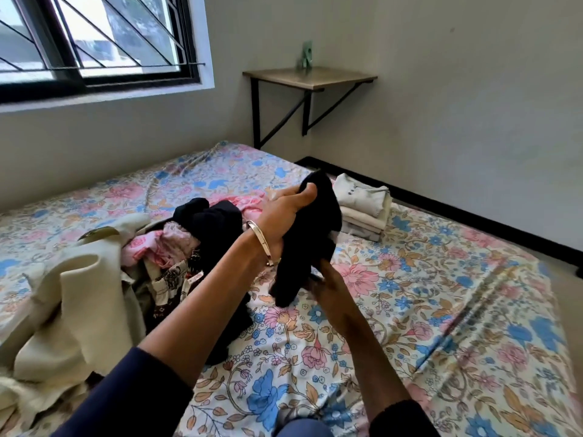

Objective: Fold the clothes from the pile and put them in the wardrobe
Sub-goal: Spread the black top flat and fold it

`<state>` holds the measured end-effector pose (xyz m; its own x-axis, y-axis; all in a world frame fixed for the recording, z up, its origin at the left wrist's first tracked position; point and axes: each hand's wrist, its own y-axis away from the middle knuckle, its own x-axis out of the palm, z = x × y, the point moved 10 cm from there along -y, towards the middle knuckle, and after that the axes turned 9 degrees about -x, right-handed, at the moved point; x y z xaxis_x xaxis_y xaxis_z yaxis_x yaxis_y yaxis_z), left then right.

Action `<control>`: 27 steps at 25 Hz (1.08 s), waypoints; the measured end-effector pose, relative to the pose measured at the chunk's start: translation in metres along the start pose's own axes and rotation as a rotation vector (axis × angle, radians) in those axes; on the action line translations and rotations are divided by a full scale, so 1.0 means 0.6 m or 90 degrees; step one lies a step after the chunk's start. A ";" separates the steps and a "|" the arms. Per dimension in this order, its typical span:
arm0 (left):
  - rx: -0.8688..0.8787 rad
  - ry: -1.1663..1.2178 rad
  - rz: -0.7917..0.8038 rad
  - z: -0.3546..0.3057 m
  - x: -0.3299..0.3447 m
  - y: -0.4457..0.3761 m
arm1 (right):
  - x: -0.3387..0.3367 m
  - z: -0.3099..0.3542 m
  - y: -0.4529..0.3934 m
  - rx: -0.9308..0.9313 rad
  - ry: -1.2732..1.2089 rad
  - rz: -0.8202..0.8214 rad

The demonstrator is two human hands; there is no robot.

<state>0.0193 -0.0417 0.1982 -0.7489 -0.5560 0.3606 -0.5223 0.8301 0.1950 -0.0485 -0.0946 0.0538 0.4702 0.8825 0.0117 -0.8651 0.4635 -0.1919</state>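
Observation:
A black garment [315, 234] hangs lifted above the floral bed sheet [410, 294]. My left hand [284, 216], with a metal bangle on the wrist, grips its upper part. My right hand [328, 285] holds its lower end from below, blurred. To the left lies the unfolded pile [164, 247]: cream cloth, pink floral pieces, dark clothes. A stack of folded pale clothes [362, 209] sits on the bed's far right side, near the wall. No wardrobe is in view.
A wall-mounted wooden shelf [309, 77] on black brackets holds a small green object. A barred window [94, 42] is at the upper left. Bare floor runs along the wall right of the mattress.

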 end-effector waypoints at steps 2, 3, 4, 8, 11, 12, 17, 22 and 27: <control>-0.020 0.029 0.091 -0.007 0.058 0.029 | -0.039 0.049 0.005 0.005 -0.041 -0.182; -0.020 0.067 0.139 -0.018 0.082 0.044 | -0.068 0.071 0.019 0.012 -0.092 -0.276; -0.011 0.118 0.180 -0.036 0.102 0.061 | -0.099 0.097 0.036 0.008 -0.152 -0.352; 0.050 0.210 0.205 -0.103 0.125 0.100 | -0.269 0.225 0.110 -0.087 -0.302 -0.596; 0.078 0.127 0.102 -0.105 0.123 0.100 | -0.379 0.374 0.169 -0.212 -0.180 -0.716; 0.086 0.089 0.065 -0.101 0.122 0.104 | -0.403 0.429 0.192 -0.269 -0.101 -0.735; -0.040 0.021 -0.002 -0.036 0.104 0.104 | -0.425 0.436 0.191 -0.062 0.540 -0.519; -0.156 0.114 0.060 0.026 0.161 0.106 | -0.220 0.283 0.232 -0.087 0.352 -0.207; -0.054 0.229 0.062 -0.011 0.233 0.131 | -0.064 0.194 0.235 -0.080 0.364 -0.134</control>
<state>-0.1241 -0.0538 0.2699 -0.5946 -0.4362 0.6754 -0.4091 0.8873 0.2128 -0.2091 -0.0538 0.1405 0.6780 0.5745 -0.4584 -0.7326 0.5792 -0.3576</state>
